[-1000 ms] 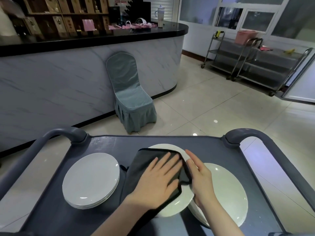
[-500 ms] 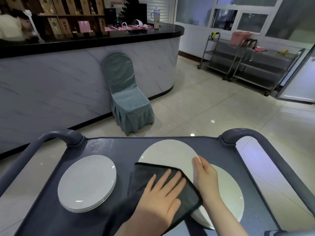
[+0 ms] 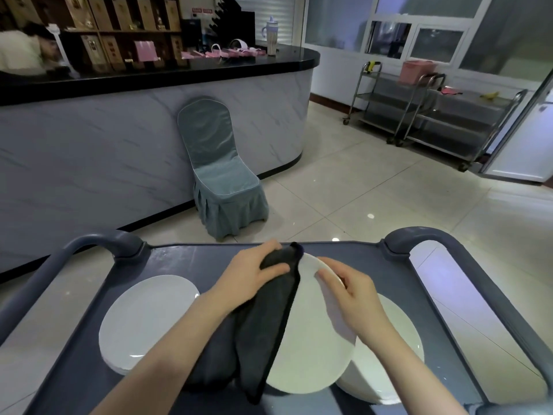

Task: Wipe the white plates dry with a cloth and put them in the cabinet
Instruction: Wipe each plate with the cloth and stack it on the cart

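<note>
The cart (image 3: 185, 265) has a dark grey tray top with a raised rim. A curved grey handle (image 3: 98, 238) rises at each far corner. The cart stands on a tiled floor (image 3: 359, 190). A stack of white plates (image 3: 146, 319) lies on the left of the tray. A second stack (image 3: 389, 369) lies on the right. A single plate (image 3: 311, 354) sits between them, overlapping the second stack. A dark cloth (image 3: 269, 324) drapes over its left edge down to the tray.
</note>
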Tool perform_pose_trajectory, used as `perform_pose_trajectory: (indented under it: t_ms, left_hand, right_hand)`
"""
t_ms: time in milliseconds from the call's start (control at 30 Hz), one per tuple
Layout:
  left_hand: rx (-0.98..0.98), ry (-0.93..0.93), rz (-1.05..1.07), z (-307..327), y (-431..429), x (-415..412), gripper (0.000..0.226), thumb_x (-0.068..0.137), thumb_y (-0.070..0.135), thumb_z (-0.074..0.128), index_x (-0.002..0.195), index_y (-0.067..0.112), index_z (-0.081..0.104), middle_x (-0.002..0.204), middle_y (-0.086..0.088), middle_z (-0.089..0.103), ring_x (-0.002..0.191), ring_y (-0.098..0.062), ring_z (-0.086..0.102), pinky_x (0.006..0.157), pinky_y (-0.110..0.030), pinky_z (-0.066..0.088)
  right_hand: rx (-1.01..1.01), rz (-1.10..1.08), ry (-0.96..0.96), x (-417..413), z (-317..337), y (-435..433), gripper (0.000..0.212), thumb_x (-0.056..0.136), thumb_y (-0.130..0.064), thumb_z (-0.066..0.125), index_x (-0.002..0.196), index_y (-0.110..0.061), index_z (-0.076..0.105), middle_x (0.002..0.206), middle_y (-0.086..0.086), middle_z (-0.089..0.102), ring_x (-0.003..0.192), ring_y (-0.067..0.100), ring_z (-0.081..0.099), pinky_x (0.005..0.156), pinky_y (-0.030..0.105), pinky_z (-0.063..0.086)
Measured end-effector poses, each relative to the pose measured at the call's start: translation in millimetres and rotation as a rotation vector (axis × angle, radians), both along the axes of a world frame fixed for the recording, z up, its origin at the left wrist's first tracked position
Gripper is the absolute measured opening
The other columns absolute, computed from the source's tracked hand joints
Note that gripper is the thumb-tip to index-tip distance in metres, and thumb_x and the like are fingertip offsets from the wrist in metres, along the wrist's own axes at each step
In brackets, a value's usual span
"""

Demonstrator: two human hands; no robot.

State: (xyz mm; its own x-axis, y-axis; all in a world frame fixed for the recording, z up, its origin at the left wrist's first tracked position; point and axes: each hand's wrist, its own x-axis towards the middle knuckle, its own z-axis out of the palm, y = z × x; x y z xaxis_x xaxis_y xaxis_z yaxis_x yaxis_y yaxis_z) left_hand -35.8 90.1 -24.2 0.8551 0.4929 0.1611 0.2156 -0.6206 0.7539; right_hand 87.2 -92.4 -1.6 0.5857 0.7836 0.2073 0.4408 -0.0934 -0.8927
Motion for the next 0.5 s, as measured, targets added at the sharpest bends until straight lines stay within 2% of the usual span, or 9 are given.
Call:
perform_pose_trajectory:
  t_ms: [67, 167, 200, 267, 367, 433, 500]
  left_hand:
    - [-0.166, -0.096, 0.098, -10, -1, -14, 0.006, 0.094, 0.032, 0.063, 0.093, 0.037, 0.06, 0.085, 0.017, 0.067, 0.08, 0.004, 0.059, 0.071, -0.014, 0.044]
    - [-0.359, -0.189, 0.35, -37, -21, -28, 0.009, 0.098, 0.025, 0.058, 0.094, 0.019, 0.062, 0.087, 0.003, 0.07, 0.081, -0.006, 0.062, 0.076, -0.03, 0.048]
    - [-0.427, -0.207, 0.412, -43, -30, -30, 0.01, 0.099, 0.025, 0.056, 0.096, 0.018, 0.062, 0.089, 0.003, 0.07, 0.085, -0.007, 0.064, 0.076, -0.031, 0.05]
    - [-0.508, -0.224, 0.492, -49, -43, -30, 0.008, 0.099, 0.025, 0.054, 0.097, 0.022, 0.061, 0.089, 0.009, 0.07, 0.088, -0.006, 0.064, 0.074, -0.025, 0.048]
    - [-0.47, -0.178, 0.534, -46, -38, -27, 0.005, 0.1, 0.021, 0.052, 0.098, 0.019, 0.057, 0.089, 0.01, 0.068, 0.091, -0.009, 0.063, 0.072, -0.021, 0.046]
    - [-0.41, -0.169, 0.492, -40, -30, -27, 0.007, 0.099, 0.018, 0.052, 0.099, 0.023, 0.057, 0.093, 0.012, 0.068, 0.09, -0.004, 0.063, 0.069, -0.015, 0.045]
    - [-0.319, -0.177, 0.414, -31, -22, -29, 0.01, 0.099, 0.017, 0.053, 0.099, 0.026, 0.058, 0.091, 0.015, 0.069, 0.086, 0.004, 0.063, 0.068, -0.009, 0.044]
  right_hand:
    - [0.026, -0.016, -0.019, 8, 6, -2, 0.035, 0.1, -0.01, 0.056, 0.106, -0.042, 0.069, 0.104, -0.03, 0.071, 0.103, -0.011, 0.062, 0.086, 0.007, 0.043]
    - [0.113, -0.139, 0.074, 15, 2, -3, 0.029, 0.101, -0.014, 0.054, 0.105, -0.035, 0.074, 0.1, -0.02, 0.074, 0.098, -0.002, 0.066, 0.085, 0.019, 0.049]
    - [0.138, -0.189, 0.118, 15, -1, -2, 0.027, 0.102, -0.015, 0.054, 0.104, -0.033, 0.074, 0.098, -0.017, 0.075, 0.095, 0.0, 0.066, 0.083, 0.023, 0.049]
    - [0.159, -0.234, 0.16, 12, -5, 1, 0.026, 0.102, -0.018, 0.054, 0.107, -0.034, 0.073, 0.101, -0.02, 0.074, 0.097, -0.003, 0.066, 0.082, 0.022, 0.047]
    - [0.118, -0.159, 0.074, 7, -3, 3, 0.032, 0.102, -0.017, 0.054, 0.11, -0.045, 0.068, 0.107, -0.031, 0.07, 0.104, -0.011, 0.062, 0.082, 0.008, 0.045]
    - [0.097, -0.093, -0.024, 9, 5, 3, 0.04, 0.101, -0.015, 0.055, 0.104, -0.053, 0.064, 0.103, -0.039, 0.067, 0.101, -0.017, 0.059, 0.08, 0.001, 0.041]
    - [0.052, -0.014, -0.13, 13, 10, 5, 0.037, 0.101, -0.015, 0.055, 0.105, -0.051, 0.065, 0.102, -0.04, 0.066, 0.099, -0.018, 0.059, 0.081, 0.001, 0.039]
